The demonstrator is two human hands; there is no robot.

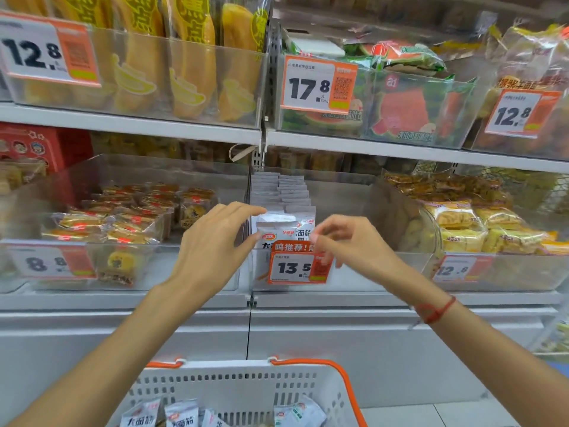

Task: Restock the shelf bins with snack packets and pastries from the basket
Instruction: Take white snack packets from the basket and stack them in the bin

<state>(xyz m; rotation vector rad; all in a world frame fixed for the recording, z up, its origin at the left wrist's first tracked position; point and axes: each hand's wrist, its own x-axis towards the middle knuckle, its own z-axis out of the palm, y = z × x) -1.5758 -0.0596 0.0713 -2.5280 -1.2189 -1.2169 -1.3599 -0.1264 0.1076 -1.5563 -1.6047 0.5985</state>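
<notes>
White snack packets (284, 228) stand in a row in the middle clear shelf bin (369, 272), which carries an orange 13.5 price tag (295, 268). My left hand (215, 238) reaches over the bin's left corner, its straight fingers and thumb touching the front packets. My right hand (348, 241) hovers at the right edge of the front packet with loosely curled fingers that hold nothing I can see. Below, the white basket (246, 369) with orange handles holds several more white packets (181, 414).
The bin on the left (46, 241) holds wrapped pastries. The right half of the middle bin holds pale pastries, and yellow packs (480, 223) fill the bin beyond. The upper shelf (154, 124) carries bins of yellow and watermelon-print bread packs.
</notes>
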